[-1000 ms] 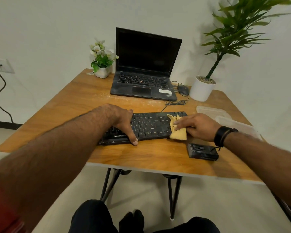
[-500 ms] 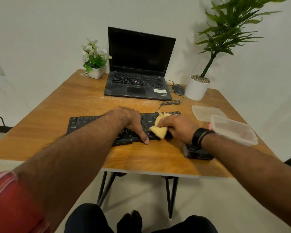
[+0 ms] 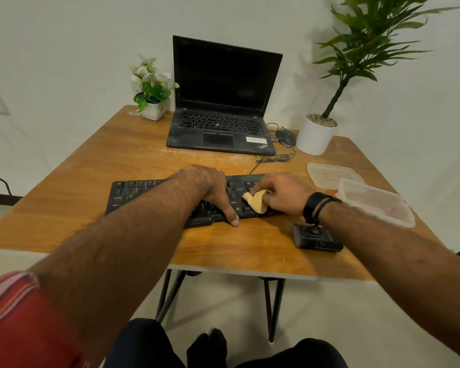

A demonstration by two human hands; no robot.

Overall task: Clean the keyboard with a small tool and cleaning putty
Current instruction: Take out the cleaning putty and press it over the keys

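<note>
My left hand (image 3: 210, 189) and forearm cover the middle of the keyboard (image 3: 133, 192). My right hand (image 3: 282, 192) hides part of the putty (image 3: 256, 201). The big plant (image 3: 375, 41) runs past the top edge.

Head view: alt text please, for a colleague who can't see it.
The right hand presses yellow putty onto the right end of a black keyboard while the left hand steadies it. Behind on the table stands an open laptop.
</note>
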